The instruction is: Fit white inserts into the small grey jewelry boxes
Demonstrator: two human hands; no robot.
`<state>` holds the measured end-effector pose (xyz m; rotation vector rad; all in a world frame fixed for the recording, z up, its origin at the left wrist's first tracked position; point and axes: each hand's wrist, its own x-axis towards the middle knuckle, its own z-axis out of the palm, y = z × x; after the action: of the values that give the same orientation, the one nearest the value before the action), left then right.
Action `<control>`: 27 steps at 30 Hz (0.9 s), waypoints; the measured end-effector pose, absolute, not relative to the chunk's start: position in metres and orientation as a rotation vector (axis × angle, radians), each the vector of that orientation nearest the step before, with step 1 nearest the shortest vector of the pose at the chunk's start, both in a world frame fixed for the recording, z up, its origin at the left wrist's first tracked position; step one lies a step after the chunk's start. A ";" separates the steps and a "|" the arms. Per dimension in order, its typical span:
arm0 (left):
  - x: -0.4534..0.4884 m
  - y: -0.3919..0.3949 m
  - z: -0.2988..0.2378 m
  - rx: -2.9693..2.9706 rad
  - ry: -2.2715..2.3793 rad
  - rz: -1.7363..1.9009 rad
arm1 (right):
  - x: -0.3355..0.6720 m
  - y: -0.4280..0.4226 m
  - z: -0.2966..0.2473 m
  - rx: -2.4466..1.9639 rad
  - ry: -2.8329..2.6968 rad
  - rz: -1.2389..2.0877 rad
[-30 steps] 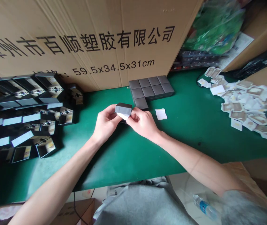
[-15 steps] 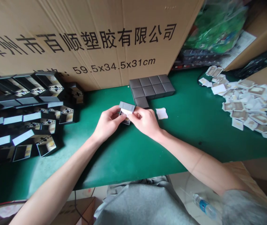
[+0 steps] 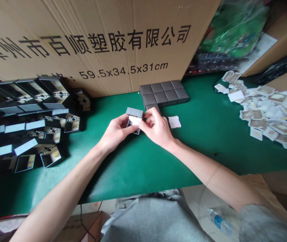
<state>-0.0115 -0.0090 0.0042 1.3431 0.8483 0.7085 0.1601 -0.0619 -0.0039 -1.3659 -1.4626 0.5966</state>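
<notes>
My left hand [image 3: 117, 131] is closed around the left side of a small dark hinged box [image 3: 134, 112], whose lid is raised. A white insert [image 3: 134, 120] shows in the box opening, under the lid. My right hand [image 3: 158, 127] has its thumb and curled fingers pinched at the right edge of this insert, close to the box. Fingers hide part of the box's inside. Just right of my right hand, a loose white piece of paper [image 3: 174, 122] lies on the green table [image 3: 133, 164].
Closed dark boxes [image 3: 165, 91] stand in a block behind my hands. Many open boxes [image 3: 50, 154] are stacked at the left. White inserts [image 3: 267, 107] form a heap at the right. A big cardboard carton [image 3: 103, 20] walls off the back. A plastic bottle [image 3: 219, 222] lies below the table.
My right hand has shifted slightly, its fingers lifting and curling more beside the box. The raised lid has tilted a little, and the white insert shows more clearly. My left hand keeps its grip.
</notes>
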 end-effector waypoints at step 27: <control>-0.014 -0.006 0.007 1.282 0.813 0.642 | 0.160 -0.063 -0.004 -1.323 -1.586 0.573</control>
<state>-0.0140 -0.0062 0.0067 1.2825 0.8130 0.6417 0.1601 -0.0630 -0.0045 -1.3231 -1.5858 0.5726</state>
